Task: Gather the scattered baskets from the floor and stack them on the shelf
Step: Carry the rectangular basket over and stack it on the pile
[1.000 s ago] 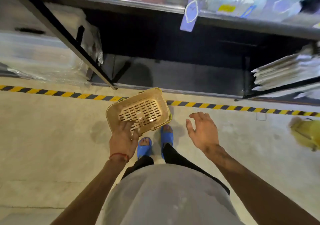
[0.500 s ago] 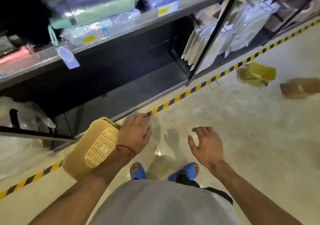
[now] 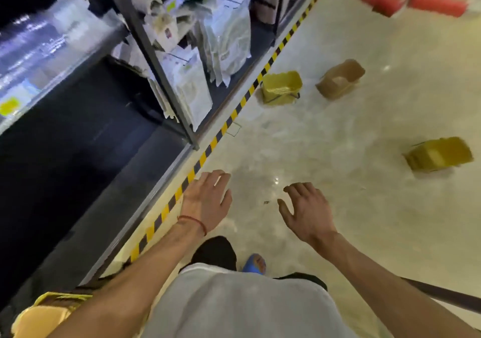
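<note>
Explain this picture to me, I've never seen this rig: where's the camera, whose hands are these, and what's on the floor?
No machine here: a person wears one camera on the head, looking forward and down. The left hand and right hand are both open and hold nothing. On the floor lie three baskets: a yellow basket by the striped tape, a tan basket beside it, and a far basket, also yellow, at the right. Another, the corner basket, shows at lower left, partly hidden by the left arm. The shelf stands on the left.
</note>
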